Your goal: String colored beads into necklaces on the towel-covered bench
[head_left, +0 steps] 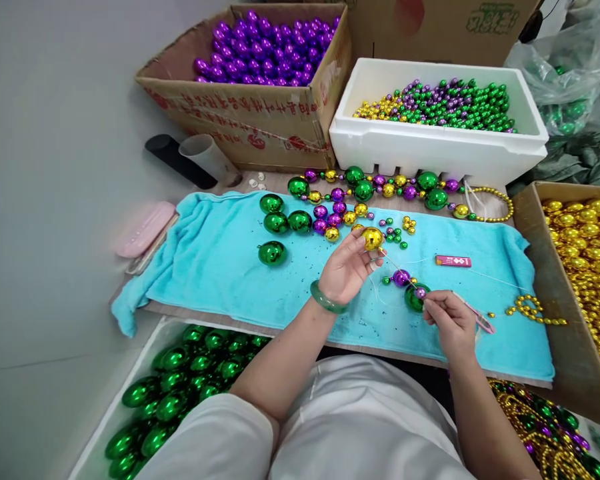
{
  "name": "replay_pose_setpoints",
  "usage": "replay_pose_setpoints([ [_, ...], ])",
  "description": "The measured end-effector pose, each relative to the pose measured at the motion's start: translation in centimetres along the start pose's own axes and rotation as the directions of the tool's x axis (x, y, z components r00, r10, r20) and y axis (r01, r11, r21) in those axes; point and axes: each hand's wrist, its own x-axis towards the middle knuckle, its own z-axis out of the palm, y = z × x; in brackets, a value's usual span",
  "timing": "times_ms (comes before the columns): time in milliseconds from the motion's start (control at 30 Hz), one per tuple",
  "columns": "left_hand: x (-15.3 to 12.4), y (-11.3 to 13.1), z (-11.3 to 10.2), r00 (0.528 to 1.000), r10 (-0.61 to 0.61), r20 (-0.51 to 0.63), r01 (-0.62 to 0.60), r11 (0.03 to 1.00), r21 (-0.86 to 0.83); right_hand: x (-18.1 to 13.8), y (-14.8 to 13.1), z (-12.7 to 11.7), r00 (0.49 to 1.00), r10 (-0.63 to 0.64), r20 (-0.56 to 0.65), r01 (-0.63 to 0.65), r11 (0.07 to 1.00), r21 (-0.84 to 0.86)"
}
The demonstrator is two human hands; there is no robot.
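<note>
Red characters on the left carton [240, 123], green ones on the far carton [440, 33], white marks on the packet [453, 261]: none legible.

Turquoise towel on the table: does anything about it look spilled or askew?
Slightly. Dark specks lie scattered on the turquoise towel, odd against the plain cloth; what they are, I can't tell. Its left end is bunched in folds, while the rest lies fairly flat.

Room over towel [215, 267], left; stretched cord [393, 265] bars middle.
</note>
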Motion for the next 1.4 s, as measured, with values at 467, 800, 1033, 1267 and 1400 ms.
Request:
replay_pose_setpoints([
  [467, 0.7, -2.3, 0.1, 0.957, -0.049, 0.284, -0.129, 0.808, 0.575, 0.5, -0.1, -0.9, 0.999, 0.018, -0.051, -0.010, 0.990, 0.141],
  [800, 7.9, -3.7, -1.6, 0.861, 0.094, 0.501, -0.396, -0.495, 0.773, 1.2, -0.3, -2.2, 0.971, 0.100, -0.216, -0.033, 0.955, 0.294],
  [1033, 9.2, -6.7, -0.4, 0.897, -0.051, 0.440, -0.432, -0.318, 0.844, 1.3, -0.1, -2.0, 0.982, 0.059, -0.179, -0.013, 0.968, 0.250],
  [1267, 6.7, -1.8, -0.1, 0.996, -0.001, 0.093, -0.034, 0.925, 0.377, 0.6, -0.5, -1.9, 0.987, 0.034, -0.159, -0.004, 0.982, 0.189],
  [1400, 4.5, 0.5, -0.3, 0.995, -0.052, 0.084, 0.042, 0.993, 0.109, -0.1, -0.9, -1.3, 0.991, 0.010, -0.132, 0.009, 0.990, 0.143],
])
